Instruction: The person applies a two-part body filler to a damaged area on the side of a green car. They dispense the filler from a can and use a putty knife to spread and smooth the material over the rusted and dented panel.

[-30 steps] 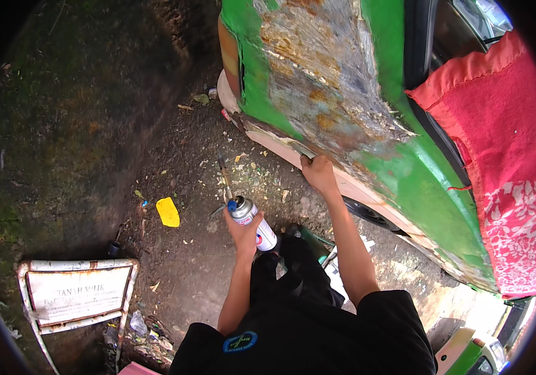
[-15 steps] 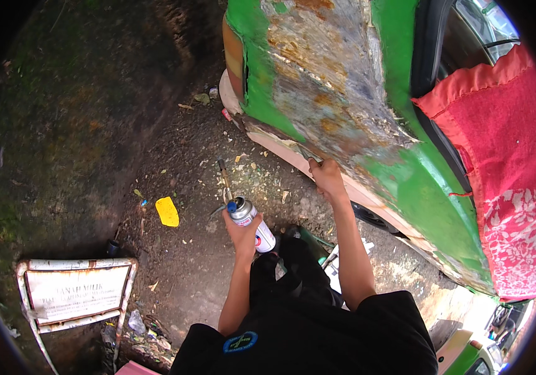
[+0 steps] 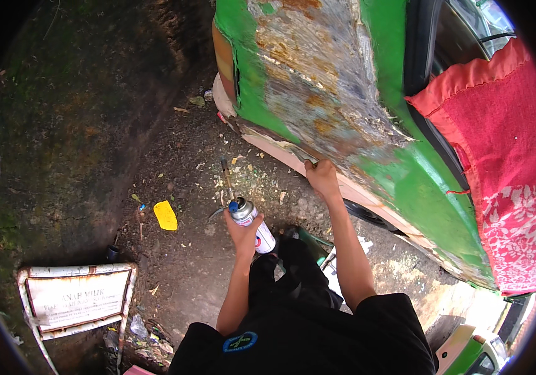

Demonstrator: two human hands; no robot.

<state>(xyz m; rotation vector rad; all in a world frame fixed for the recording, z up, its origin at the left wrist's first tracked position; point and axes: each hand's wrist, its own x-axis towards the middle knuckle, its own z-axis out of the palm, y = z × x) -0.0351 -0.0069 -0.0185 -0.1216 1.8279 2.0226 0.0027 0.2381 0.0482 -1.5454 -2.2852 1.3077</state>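
Observation:
My left hand (image 3: 243, 234) is wrapped round a gas blowtorch (image 3: 262, 236), a white and silver can with a blue knob. Its thin burner tube (image 3: 227, 178) points away from me, and no flame shows. Further right, my right hand (image 3: 323, 180) is closed on a thin scraper (image 3: 302, 154), mostly hidden by the fingers. The scraper is at the lower edge of a green car body (image 3: 280, 119), right above the pale pink bumper strip (image 3: 283, 156). Much of the panel (image 3: 324, 94) is stripped to grey, rusty, flaking metal.
Paint flakes (image 3: 249, 181) and a yellow scrap (image 3: 165, 215) lie on the dirt ground. At left stands a rusty white metal sign frame (image 3: 80, 297). A red patterned cloth (image 3: 499, 156) hangs over the car's window side. A dark wheel (image 3: 368, 215) shows under the bumper.
My right hand has shifted slightly left along the panel's lower edge, while the whole view has moved a little. The left hand keeps its hold on the blowtorch.

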